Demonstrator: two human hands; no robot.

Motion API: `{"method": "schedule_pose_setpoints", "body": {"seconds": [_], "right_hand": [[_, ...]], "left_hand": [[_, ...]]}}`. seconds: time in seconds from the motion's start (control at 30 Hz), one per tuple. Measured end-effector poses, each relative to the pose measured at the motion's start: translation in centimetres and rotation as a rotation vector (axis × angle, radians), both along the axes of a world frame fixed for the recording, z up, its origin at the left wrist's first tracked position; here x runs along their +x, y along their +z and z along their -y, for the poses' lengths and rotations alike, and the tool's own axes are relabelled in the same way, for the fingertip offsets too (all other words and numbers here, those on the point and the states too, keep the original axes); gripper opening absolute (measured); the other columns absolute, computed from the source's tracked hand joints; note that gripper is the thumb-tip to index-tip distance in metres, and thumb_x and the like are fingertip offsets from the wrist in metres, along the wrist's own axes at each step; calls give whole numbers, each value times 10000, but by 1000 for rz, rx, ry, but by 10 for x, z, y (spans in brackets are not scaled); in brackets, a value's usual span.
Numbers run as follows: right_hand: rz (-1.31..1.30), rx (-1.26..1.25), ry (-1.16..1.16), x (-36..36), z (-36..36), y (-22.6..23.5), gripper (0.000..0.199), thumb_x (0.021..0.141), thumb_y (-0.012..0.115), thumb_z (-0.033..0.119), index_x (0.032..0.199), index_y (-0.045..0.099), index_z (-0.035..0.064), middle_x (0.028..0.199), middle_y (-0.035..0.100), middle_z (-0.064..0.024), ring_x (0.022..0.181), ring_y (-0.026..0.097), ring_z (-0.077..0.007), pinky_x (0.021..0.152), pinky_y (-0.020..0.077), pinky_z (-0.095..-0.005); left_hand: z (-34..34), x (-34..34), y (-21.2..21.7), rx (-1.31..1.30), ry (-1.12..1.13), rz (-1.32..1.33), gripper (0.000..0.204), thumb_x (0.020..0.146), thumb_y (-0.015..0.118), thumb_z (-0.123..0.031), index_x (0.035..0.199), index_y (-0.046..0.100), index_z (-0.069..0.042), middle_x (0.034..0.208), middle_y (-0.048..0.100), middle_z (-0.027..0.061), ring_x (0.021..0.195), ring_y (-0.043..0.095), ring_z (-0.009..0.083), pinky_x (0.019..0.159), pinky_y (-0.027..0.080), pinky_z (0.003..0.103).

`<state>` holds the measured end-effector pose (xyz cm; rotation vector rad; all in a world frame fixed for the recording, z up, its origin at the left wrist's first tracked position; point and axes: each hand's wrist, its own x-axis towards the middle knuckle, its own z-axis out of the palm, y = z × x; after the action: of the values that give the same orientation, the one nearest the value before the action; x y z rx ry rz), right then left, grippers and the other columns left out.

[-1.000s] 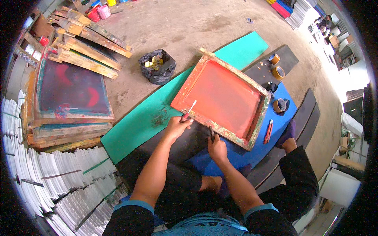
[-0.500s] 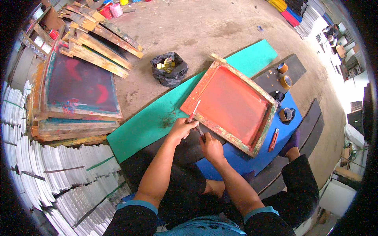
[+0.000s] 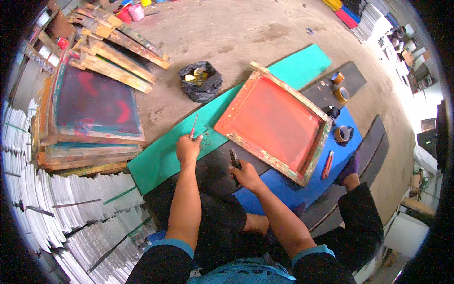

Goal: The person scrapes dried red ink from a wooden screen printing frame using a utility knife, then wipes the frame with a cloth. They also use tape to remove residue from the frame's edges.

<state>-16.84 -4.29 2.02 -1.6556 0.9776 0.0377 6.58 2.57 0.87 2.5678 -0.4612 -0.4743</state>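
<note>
My left hand holds a thin red-handled tool over a green sheet on the floor. My right hand grips a dark tool at the near edge of a wooden screen-printing frame with an orange-red mesh. The frame lies tilted across the green sheet, a black board and a blue sheet. I am sitting on the floor with my legs under the work.
A stack of wooden screen frames stands at the left, with stacked white sheets below it. A black bag with scraps lies on the concrete. Tape rolls and a red pen lie at the right.
My left hand has moved off the frame's edge to the left, onto the green sheet, with the thin tool. The right hand stays at the frame's near edge.
</note>
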Motion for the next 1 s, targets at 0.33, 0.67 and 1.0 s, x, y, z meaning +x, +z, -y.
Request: {"method": "schedule_pose_setpoints", "body": {"seconds": [0.33,0.67,1.0], "right_hand": [[48,232,-260,-81,26,-15,244,998,591,236,1009,567,-6,820,630,-75,680,667,-191,616,564,-352],[41,239,-238,-78,40,-7,236,999,554,205,1074,566,-18,723,637,-97,564,652,-208,485,518,-361],[-290,-264,-340,-69,12,-47,330,964,577,284,1000,567,-44,758,674,-257,655,682,-386,612,536,-507]], "left_hand": [[33,-63,-3,-345,-367,-137,381,834,782,-318,782,626,25,637,598,130,579,572,276,580,442,421],[32,-71,-7,-275,-422,-201,369,832,779,-327,849,678,28,736,672,172,656,646,307,618,483,417],[33,-81,1,-253,-515,-310,366,835,770,-310,1015,712,4,816,706,201,769,708,316,662,511,415]]}}
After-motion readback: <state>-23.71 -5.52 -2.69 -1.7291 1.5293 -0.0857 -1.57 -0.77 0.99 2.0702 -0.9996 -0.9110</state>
